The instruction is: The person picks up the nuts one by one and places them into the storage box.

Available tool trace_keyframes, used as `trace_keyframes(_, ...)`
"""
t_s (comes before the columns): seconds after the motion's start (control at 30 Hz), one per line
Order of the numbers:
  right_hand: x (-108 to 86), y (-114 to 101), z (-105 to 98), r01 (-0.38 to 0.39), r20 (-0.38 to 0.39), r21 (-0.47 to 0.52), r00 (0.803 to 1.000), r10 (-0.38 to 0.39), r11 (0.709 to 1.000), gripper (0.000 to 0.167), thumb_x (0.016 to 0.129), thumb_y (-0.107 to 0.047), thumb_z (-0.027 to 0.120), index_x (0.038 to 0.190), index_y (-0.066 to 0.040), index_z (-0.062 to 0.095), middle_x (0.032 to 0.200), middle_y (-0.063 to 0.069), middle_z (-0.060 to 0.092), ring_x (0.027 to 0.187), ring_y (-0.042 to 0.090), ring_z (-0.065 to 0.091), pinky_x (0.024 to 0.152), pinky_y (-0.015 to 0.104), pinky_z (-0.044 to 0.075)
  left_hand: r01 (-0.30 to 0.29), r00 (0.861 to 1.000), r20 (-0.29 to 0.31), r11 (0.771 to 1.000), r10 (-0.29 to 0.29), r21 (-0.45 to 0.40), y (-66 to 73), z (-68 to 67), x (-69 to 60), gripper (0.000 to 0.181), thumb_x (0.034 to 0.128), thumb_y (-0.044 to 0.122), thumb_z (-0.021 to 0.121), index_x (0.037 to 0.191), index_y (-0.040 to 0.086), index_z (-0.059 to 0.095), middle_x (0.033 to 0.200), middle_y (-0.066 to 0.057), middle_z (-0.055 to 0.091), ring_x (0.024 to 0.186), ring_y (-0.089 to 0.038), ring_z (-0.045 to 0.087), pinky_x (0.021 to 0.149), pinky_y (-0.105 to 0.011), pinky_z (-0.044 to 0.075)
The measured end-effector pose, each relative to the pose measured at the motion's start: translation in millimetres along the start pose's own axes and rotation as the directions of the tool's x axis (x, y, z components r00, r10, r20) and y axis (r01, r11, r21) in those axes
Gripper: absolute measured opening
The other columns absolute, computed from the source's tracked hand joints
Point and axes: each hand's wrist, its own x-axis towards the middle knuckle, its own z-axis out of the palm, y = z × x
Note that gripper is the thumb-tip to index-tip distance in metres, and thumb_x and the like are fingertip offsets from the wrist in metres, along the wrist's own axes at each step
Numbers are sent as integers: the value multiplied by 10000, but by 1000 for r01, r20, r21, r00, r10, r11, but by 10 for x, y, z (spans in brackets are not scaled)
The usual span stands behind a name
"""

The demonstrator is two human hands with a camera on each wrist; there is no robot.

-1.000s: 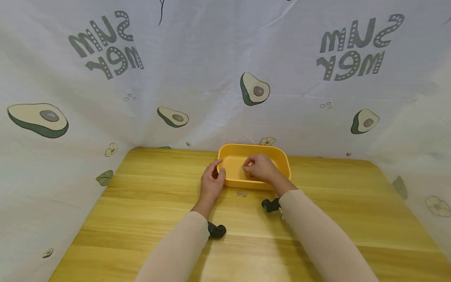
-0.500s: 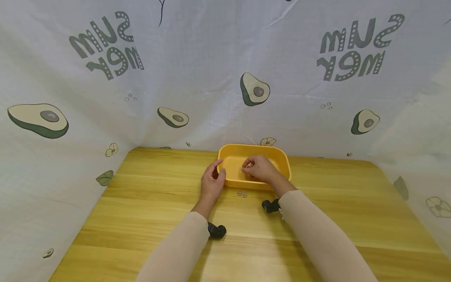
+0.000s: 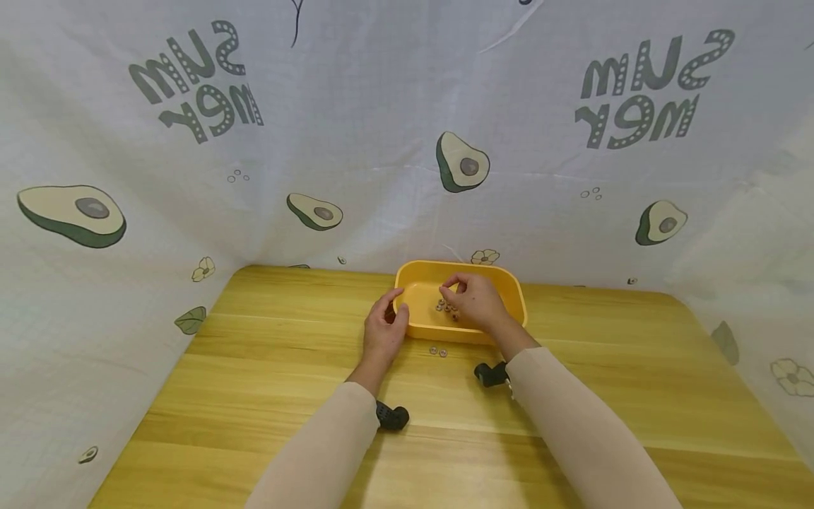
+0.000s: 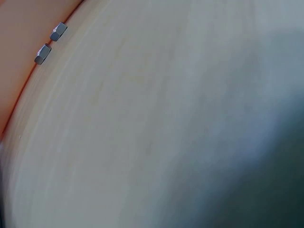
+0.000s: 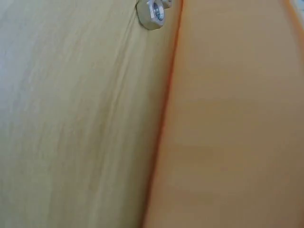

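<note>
A yellow rectangular plastic box (image 3: 416,330) stands near the back of the table, with several small metal hex nuts (image 3: 447,308) on its floor. My left hand (image 3: 384,332) holds its left end, thumb and fingers bent against the rim. Inside the box, above the nuts, is my right hand (image 3: 475,302), thumb and index fingertips together; they appear to pinch a nut, very small in this view. Two more hex nuts (image 3: 438,351) lie side by side on the table before the box. Both wrist views show nuts (image 4: 43,54) beside the box's wall (image 5: 228,118).
The wood-grain table (image 3: 254,367) reaches back to a white curtain (image 3: 381,127) printed with avocados. Black wrist devices sit under the left forearm (image 3: 392,417) and the right forearm (image 3: 491,374).
My right hand has risen slightly from the floor of the box, and more of the nuts beneath it now show. My left hand and the two nuts on the table have stayed in place.
</note>
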Motion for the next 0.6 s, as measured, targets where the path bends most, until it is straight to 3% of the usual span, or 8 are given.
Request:
trace_keyframes(0.2,-169,-220,-105,109,-106,74,989,-101,991,163,953,-288,720,1038,-151,748,686,42,518,552,203,448,482,253,345,18,1000,3,1000,-18,-9,23,-9,-11,377,1005,227,624,1376,165,642,1399,-99,601,1248,-275,623,1065,-437,534)
trace_keyframes(0.37,-397,-377,-133,206,-106,105,975,-195,973,131,938,-262,742,1009,-153,760,643,43,529,514,210,479,444,249,361,19,1000,10,1000,-19,-8,10,-15,-2,375,1002,248,626,1372,188,647,1399,-88,601,1253,-275,622,1072,-438,530)
trace_keyframes(0.6,-692,-359,16,186,-78,86,981,-179,979,94,921,-223,760,972,-145,763,645,12,546,547,167,459,486,235,359,12,1000,17,1000,-12,-7,1,-15,-13,372,1002,251,624,1371,205,648,1386,-83,606,1236,-275,628,1052,-443,542)
